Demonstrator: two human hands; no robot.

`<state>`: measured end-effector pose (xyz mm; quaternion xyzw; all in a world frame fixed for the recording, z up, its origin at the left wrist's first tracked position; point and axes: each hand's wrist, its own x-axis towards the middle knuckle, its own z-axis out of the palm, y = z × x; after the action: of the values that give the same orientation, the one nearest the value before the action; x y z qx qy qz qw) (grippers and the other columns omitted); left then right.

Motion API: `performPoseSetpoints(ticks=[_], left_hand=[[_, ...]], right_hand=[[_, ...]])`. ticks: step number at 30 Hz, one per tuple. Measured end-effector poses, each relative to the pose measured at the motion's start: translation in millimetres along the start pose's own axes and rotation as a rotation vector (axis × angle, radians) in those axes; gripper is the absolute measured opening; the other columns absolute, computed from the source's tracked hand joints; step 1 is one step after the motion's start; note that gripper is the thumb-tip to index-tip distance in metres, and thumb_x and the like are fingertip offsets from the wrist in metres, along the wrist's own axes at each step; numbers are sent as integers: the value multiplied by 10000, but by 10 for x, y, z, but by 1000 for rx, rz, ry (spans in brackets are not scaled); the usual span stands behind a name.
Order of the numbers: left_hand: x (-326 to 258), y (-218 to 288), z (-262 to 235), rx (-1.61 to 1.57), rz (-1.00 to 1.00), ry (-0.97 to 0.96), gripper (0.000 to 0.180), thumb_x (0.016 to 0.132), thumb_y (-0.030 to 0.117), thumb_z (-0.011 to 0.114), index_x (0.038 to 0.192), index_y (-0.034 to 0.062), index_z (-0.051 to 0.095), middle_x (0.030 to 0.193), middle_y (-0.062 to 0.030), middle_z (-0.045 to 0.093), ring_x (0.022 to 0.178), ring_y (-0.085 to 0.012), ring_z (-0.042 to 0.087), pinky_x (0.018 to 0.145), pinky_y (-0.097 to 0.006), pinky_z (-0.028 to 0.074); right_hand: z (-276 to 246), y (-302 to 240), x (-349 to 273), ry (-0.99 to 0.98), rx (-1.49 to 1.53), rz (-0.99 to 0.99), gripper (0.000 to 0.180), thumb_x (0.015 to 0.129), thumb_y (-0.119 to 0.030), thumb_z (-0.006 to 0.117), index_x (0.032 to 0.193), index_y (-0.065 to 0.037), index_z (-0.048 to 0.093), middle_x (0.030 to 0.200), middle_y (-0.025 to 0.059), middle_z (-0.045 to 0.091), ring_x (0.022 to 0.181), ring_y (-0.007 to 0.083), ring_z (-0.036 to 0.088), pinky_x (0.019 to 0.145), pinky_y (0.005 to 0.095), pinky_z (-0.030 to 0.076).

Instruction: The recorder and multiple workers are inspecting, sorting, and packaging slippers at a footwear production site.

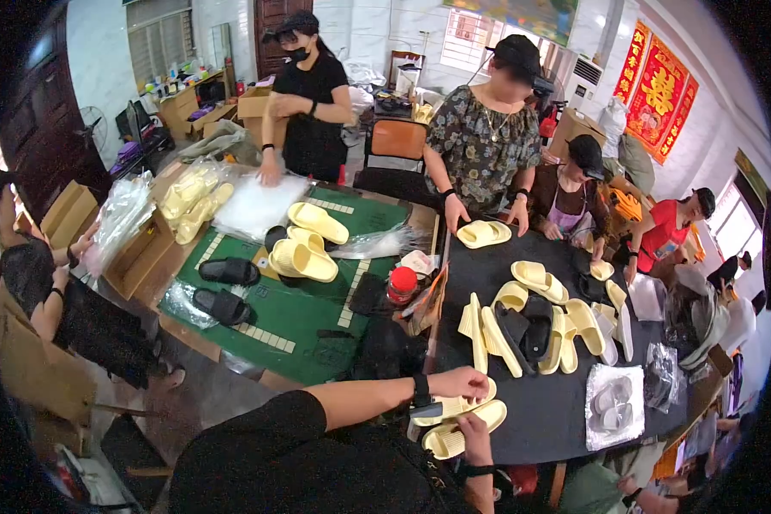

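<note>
Two pale yellow slippers lie at the near left edge of the black-covered table: the farther slipper [487, 392] and the nearer slipper [445, 443]. My left hand [461, 385] is over the farther one, its fingers drawn together in a pinch; what they hold, if anything, is too small to name. My right hand [475, 435] is closed against the nearer slipper, fingers bent, and I cannot make out what is in them. A narrow grey strip [426, 410] shows beside the slippers, near my left wrist; its kind is unclear.
More yellow slippers [582, 325] and black slippers [535, 328] crowd the table's middle. A bagged grey pair [615, 407] lies at right. Several people work around. Left, a green table [317, 317] bears slippers, plastic bags and a red-lidded jar [403, 283].
</note>
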<state>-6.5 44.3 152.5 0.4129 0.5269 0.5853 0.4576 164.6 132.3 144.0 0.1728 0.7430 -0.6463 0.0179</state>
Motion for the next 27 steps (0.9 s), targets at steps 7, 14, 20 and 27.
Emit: performPoseSetpoints(ticks=[7, 14, 20, 27], left_hand=[[307, -327, -221, 635, 170, 23, 168, 819, 192, 613, 947, 82, 605, 820, -83, 636, 770, -218, 607, 682, -363, 474], [394, -799, 293, 1307, -149, -614, 422, 694, 359, 697, 1080, 205, 624, 951, -123, 638, 969, -329, 594, 814, -598, 382], [452, -949, 479, 1144, -75, -594, 330, 603, 266, 748, 869, 91, 664, 846, -130, 662, 827, -313, 635, 699, -409, 500], [660, -78, 532, 608, -7, -345, 291, 733, 269, 682, 878, 26, 615, 744, -107, 632, 692, -223, 606, 639, -363, 456]], right_hand=[[-763, -125, -770, 624, 275, -95, 182, 890, -111, 508, 712, -76, 490, 528, 3, 440, 443, 78, 418, 400, 219, 329], [-1154, 321, -1735, 1149, 241, -120, 123, 890, -110, 505, 804, -33, 547, 672, 22, 480, 543, 98, 444, 496, 223, 367], [-727, 354, -1947, 1289, 420, 25, 123, 848, -119, 530, 772, -38, 584, 627, -1, 452, 547, 87, 415, 478, 220, 314], [-796, 735, -1806, 1191, 504, 24, 157, 859, -145, 532, 742, -49, 576, 610, -18, 456, 526, 93, 409, 476, 229, 302]])
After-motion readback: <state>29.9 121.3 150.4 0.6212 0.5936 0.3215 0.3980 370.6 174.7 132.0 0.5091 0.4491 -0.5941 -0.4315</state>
